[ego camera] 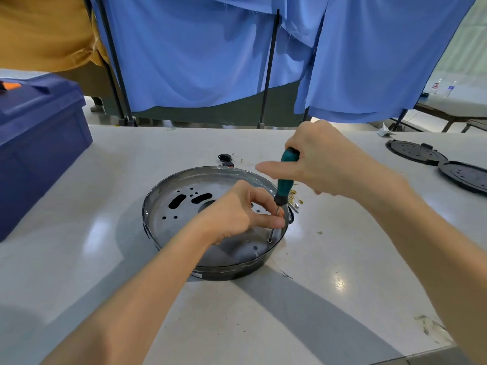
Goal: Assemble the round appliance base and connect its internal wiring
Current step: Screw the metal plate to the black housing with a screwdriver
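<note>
Right hand (325,164) gripping the teal screwdriver (285,184) by its handle (index finger sticking out), left hand (234,212) pinching its metal shaft, tip meeting a screw (269,241) inside the round appliance base (171,227), base sitting mid-counter (342,259), blue bin (39,154) standing far left.

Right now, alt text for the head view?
A person's right hand grips a green-handled screwdriver, its tip on a screw near the rim inside a round metal base on a white table, while the left hand pinches its shaft. A blue bin sits far left, two black discs far right.
</note>
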Available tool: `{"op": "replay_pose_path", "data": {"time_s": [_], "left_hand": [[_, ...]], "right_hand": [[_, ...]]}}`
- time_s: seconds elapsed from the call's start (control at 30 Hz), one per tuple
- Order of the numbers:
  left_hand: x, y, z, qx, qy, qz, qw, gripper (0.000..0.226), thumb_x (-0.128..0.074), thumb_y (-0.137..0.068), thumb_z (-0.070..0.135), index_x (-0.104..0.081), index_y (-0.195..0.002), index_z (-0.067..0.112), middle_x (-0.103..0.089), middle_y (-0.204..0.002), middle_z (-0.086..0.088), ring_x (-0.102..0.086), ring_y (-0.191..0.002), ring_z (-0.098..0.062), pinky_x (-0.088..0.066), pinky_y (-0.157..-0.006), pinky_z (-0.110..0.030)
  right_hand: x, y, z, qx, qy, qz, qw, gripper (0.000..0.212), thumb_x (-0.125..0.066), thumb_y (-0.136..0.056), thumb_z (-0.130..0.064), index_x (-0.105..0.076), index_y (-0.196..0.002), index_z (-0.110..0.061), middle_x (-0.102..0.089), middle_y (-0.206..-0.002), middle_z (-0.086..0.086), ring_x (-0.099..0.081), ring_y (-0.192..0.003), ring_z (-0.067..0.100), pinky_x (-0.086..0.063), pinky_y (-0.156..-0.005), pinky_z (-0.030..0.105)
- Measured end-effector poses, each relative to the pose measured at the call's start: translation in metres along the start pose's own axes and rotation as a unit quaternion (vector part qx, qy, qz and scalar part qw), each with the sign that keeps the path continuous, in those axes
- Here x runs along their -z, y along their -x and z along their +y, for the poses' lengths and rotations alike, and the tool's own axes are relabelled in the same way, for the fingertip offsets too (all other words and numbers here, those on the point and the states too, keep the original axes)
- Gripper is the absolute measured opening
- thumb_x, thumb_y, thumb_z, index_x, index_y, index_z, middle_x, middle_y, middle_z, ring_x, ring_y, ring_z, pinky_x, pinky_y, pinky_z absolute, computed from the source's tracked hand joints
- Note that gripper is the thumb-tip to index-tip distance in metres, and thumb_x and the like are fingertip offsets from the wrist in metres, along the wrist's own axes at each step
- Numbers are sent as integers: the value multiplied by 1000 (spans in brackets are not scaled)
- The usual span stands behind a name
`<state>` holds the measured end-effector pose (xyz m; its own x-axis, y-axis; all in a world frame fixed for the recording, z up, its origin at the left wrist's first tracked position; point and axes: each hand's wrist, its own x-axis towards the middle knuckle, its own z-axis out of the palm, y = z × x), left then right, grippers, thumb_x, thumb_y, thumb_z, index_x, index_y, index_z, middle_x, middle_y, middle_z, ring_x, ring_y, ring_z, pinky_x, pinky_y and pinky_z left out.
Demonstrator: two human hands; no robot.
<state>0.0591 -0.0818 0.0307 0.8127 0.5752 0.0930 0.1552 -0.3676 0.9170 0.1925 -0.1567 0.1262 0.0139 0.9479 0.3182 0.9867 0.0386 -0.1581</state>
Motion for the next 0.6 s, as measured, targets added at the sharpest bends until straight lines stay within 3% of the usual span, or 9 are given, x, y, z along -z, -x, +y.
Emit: {"op": "replay_pose_path", "data": {"time_s": [0.1,0.17,0.23,0.27,0.3,0.37,0.43,0.5,0.6], "left_hand": [[0,-1,2,4,-10,-8,1000,14,-79,-78,8,-69,-70,15,-72,-90,4,-60,-80,8,-38,-74,1],[-1,-1,2,6,-17,-8,1000,18,-78,-79,6,-68,-68,16,-73,-94,-2,-59,-79,8,-38,-74,1],[0,-1,2,5,-14,-9,1000,20,-78,-78,6,-67,-66,17,-72,-93,0,-60,-80,7,-39,-74,0],[0,0,1,4,-12,-9,1000,18,-78,-78,6,-68,-67,17,-72,-90,2,-60,-81,6,-40,-75,0],[0,1,1,2,-9,-8,1000,16,-79,-77,7,-70,-69,16,-71,-87,3,-61,-82,3,-41,-77,-2],[0,1,0,-1,0,-2,1000,13,-82,-74,10,-72,-70,16,-72,-87,2,-63,-86,-1,-44,-81,-7],[0,0,-1,0,2,1,1000,14,-83,-74,13,-72,-67,19,-73,-91,1,-64,-90,-4,-44,-83,-12],[0,-1,-1,4,-3,-2,1000,18,-81,-76,10,-70,-66,20,-73,-92,0,-64,-89,-3,-42,-83,-9],[-1,-2,-2,14,-9,-9,1000,13,-78,-78,6,-70,-71,13,-71,-87,5,-61,-83,4,-40,-79,-1]], "right_hand": [[0,-3,-6,-1,134,37,990,76,-24,-70,-86,-38,-50,-14,-40,-44,-2,-38,-38,12,-28,-42,25],[13,-6,-3,7,46,-61,997,77,-33,-62,-88,-55,-64,-14,-53,-45,-4,-48,-32,10,-42,-38,25],[24,-8,5,30,-97,-131,986,60,-60,-68,-73,-64,-95,-19,-68,-60,-1,-62,-40,10,-53,-45,23],[25,-7,7,50,-131,-130,982,45,-70,-75,-58,-65,-95,-19,-70,-61,0,-65,-43,13,-54,-48,22],[23,-5,8,58,-146,-116,981,32,-74,-80,-44,-67,-86,-13,-68,-56,2,-65,-42,14,-53,-47,22],[10,-3,6,31,-134,-72,988,37,-70,-86,-34,-61,-65,-4,-60,-43,4,-59,-34,12,-47,-39,18],[-1,-2,0,-12,-27,-5,1000,59,-58,-88,-53,-49,-54,-6,-48,-40,3,-48,-30,11,-37,-34,20],[-5,-4,-3,-21,106,46,993,72,-37,-82,-77,-38,-51,-11,-40,-44,1,-38,-37,14,-28,-39,25],[12,-7,1,8,33,-54,998,76,-40,-62,-88,-54,-67,-14,-53,-44,-2,-53,-33,14,-41,-36,28]]}}
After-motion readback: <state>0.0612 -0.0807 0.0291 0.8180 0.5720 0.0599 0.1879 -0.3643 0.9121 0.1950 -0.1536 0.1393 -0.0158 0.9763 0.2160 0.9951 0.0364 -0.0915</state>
